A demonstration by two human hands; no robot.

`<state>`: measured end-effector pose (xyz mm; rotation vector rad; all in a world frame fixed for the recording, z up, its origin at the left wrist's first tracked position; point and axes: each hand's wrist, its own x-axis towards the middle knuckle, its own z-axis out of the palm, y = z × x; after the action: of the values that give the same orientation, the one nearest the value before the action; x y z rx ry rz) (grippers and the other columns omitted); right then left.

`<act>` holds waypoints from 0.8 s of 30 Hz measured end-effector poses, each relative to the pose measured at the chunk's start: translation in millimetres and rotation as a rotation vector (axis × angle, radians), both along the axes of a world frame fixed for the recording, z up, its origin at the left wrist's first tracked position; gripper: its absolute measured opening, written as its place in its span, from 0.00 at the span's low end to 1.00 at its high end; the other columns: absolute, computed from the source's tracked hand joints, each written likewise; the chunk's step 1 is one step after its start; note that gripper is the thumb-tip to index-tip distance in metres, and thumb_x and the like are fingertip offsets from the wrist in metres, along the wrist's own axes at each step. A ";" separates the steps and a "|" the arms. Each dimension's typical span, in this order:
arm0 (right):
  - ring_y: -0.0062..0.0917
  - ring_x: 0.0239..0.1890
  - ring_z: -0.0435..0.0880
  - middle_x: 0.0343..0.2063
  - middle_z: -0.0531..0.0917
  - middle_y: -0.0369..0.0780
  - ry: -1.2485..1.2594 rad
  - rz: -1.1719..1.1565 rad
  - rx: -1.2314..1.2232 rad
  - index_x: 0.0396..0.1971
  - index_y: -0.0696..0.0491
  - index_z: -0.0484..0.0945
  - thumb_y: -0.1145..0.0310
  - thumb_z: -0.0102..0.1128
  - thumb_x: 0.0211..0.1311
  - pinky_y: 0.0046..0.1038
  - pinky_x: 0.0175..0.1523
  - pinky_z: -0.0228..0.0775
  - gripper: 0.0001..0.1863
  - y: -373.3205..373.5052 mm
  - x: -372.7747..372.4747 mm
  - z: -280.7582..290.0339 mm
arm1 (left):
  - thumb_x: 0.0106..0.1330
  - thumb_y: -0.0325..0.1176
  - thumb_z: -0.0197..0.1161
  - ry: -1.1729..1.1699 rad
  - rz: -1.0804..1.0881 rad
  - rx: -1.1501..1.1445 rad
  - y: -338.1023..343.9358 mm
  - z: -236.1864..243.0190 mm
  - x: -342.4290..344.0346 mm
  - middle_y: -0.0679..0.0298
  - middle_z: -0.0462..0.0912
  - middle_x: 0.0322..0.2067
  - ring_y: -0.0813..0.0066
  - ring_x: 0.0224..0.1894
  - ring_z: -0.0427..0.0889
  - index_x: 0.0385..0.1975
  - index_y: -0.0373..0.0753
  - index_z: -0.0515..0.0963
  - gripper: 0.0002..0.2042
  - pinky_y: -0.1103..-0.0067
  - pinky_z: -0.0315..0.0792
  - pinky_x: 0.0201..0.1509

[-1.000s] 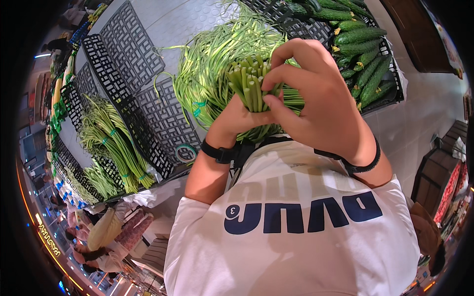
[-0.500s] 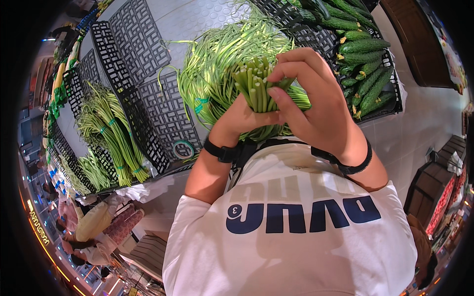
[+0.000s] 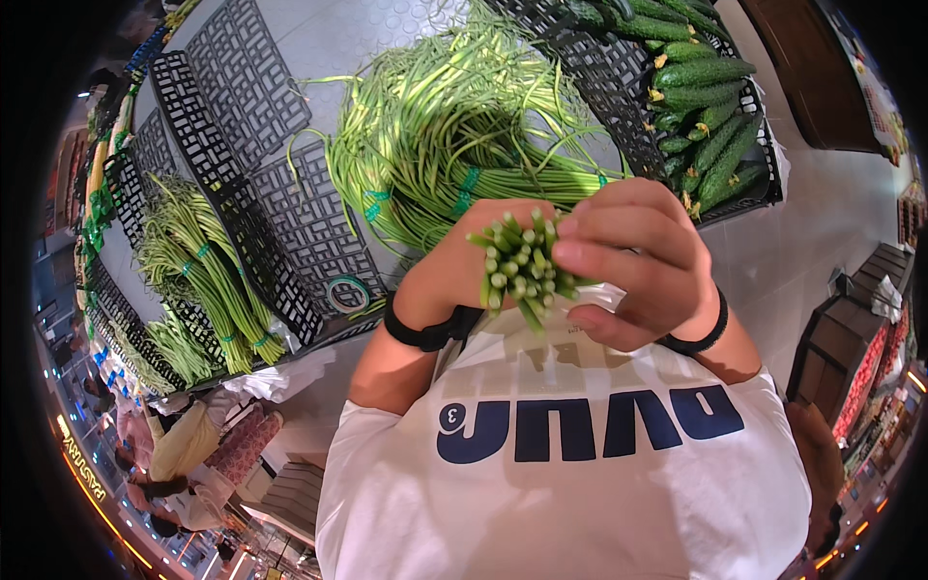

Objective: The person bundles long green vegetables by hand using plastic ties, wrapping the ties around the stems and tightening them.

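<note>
My left hand (image 3: 459,261) is wrapped around a bunch of garlic scapes (image 3: 522,261), its cut ends turned up toward me. Beside those ends, my right hand (image 3: 643,266) has its fingers bent and its thumb held apart, with fingertips against the right side of the bunch. Past my hands lies a large tangled pile of garlic scapes (image 3: 435,126), some bound with green tape (image 3: 468,188). Much of the held bunch below the cut ends is hidden by my left hand.
A roll of green tape (image 3: 348,293) lies near the display's front edge. To the left, taped bundles of scapes (image 3: 208,266) rest beyond a black lattice divider (image 3: 217,174). Cucumbers (image 3: 710,116) fill a black crate at right. Several people are at the far left.
Both hands have come closer to my body with the bunch, whose cut ends now tip toward me. My right thumb and fingers have spread apart. More of the pile behind shows.
</note>
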<state>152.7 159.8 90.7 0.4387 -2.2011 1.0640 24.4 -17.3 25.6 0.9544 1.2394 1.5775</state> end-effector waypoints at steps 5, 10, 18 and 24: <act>0.36 0.41 0.85 0.41 0.87 0.42 0.123 0.039 0.116 0.38 0.57 0.87 0.65 0.74 0.56 0.33 0.39 0.80 0.13 -1.9 16.7 -4.7 | 0.45 0.34 0.76 0.266 -0.196 0.123 1.4 2.3 -4.6 0.59 0.77 0.28 0.57 0.30 0.79 0.37 0.36 0.78 0.19 0.71 0.72 0.33; 0.34 0.34 0.83 0.33 0.85 0.40 0.081 0.073 -0.087 0.33 0.56 0.85 0.70 0.76 0.52 0.31 0.34 0.76 0.10 -0.5 14.1 -9.4 | 0.43 0.36 0.77 0.354 -0.247 0.121 3.5 5.0 -5.9 0.59 0.79 0.27 0.54 0.29 0.81 0.35 0.37 0.79 0.20 0.69 0.73 0.32; 0.34 0.29 0.80 0.30 0.83 0.39 0.043 0.012 -0.144 0.33 0.56 0.85 0.67 0.75 0.55 0.30 0.33 0.74 0.10 -1.3 19.9 -13.4 | 0.52 0.45 0.68 0.331 -0.214 0.131 3.1 2.6 0.0 0.54 0.82 0.27 0.52 0.28 0.81 0.28 0.34 0.78 0.18 0.71 0.72 0.32; 0.41 0.51 0.81 0.54 0.76 0.52 0.054 0.080 -0.234 0.65 0.60 0.59 0.29 0.75 0.29 0.40 0.55 0.74 0.67 6.3 10.8 -45.5 | 0.53 0.38 0.76 0.055 -0.207 0.068 -0.7 4.5 3.0 0.59 0.87 0.35 0.66 0.37 0.86 0.36 0.36 0.82 0.16 0.72 0.80 0.43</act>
<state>163.5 166.1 45.2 0.4484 -1.9962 1.3191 27.4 -18.0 30.1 1.1386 1.0926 1.4460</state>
